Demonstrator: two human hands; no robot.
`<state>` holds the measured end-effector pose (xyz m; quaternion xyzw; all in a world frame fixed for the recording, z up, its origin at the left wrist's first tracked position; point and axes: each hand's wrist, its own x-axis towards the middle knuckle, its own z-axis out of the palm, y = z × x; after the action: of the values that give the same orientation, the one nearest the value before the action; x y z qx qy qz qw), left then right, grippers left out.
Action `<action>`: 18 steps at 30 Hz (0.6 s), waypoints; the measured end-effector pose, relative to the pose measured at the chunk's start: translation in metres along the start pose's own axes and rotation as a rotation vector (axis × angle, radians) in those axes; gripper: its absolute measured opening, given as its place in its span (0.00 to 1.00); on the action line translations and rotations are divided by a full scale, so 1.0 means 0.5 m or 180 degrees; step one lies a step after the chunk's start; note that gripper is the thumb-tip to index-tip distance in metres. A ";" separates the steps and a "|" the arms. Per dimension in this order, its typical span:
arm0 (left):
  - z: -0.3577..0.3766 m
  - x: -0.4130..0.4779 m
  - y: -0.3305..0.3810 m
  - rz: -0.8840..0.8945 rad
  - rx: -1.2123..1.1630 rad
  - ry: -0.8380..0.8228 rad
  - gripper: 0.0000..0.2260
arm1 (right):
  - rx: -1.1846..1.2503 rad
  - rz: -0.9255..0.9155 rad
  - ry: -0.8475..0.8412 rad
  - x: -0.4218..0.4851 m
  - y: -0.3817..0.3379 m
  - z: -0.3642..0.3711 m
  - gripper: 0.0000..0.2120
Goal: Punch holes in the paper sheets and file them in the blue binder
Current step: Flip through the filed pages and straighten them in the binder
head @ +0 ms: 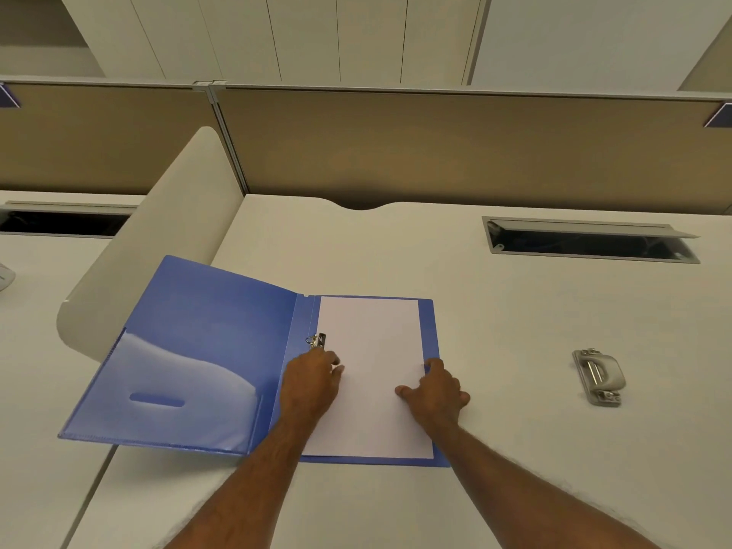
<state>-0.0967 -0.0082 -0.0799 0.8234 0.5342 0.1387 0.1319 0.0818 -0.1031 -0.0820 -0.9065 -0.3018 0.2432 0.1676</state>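
Our left hand (pixel 313 380) lies on the left edge of the white paper sheets (pixel 372 358), just below the one silver metal ring (pixel 317 341) of the binder. Its fingers (pixel 334 360) are bent and press on the paper near the ring; we cannot tell whether they pinch something, so we cannot say if this hand is closed on anything. Our right hand (pixel 433 392) rests on the right edge of the same paper, fingers spread and loose, thumb on the sheet, gripping nothing. Both forearms come up from the bottom of the view.

We count one blue plastic binder (pixel 214 330), open flat on the white desk (pixel 515 311). Its left cover has one clear pocket (pixel 186 390) in the lower part. The paper lies on the right cover of the binder, inside its blue border, with its left edge at the ring. How many sheets are in this stack we cannot tell; it looks like one white rectangle.

To the right of the binder, well apart from it, stands one grey metal hole punch (pixel 599 376), and no hand touches it. Behind the binder and to the right we see one open cable slot (pixel 590 241) in the desk. To the left of the binder one white rounded divider panel (pixel 158 239) rises, and the left cover of the binder reaches up to its base. Far behind the binder runs a beige partition wall (pixel 435 144).
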 end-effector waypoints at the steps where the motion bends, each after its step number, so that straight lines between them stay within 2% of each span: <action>1: 0.006 -0.004 0.014 0.0055 -0.0074 -0.0074 0.10 | 0.0072 0.0026 -0.0010 0.000 0.000 0.001 0.32; 8: 0.047 -0.016 0.084 -0.0197 -0.1080 -0.0844 0.13 | 0.0050 0.0456 0.0066 -0.014 -0.010 -0.004 0.31; 13: 0.061 -0.022 0.085 -0.0522 -0.1409 -0.0875 0.12 | 0.0164 0.0734 0.0015 -0.012 -0.028 -0.001 0.24; 18: 0.061 -0.017 0.081 -0.0584 -0.1555 -0.0976 0.11 | 0.0841 0.0776 -0.0088 0.002 -0.021 -0.002 0.21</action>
<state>-0.0547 -0.0343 -0.0940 0.7269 0.5311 0.1246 0.4172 0.0781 -0.0945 -0.0767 -0.9030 -0.1573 0.3117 0.2504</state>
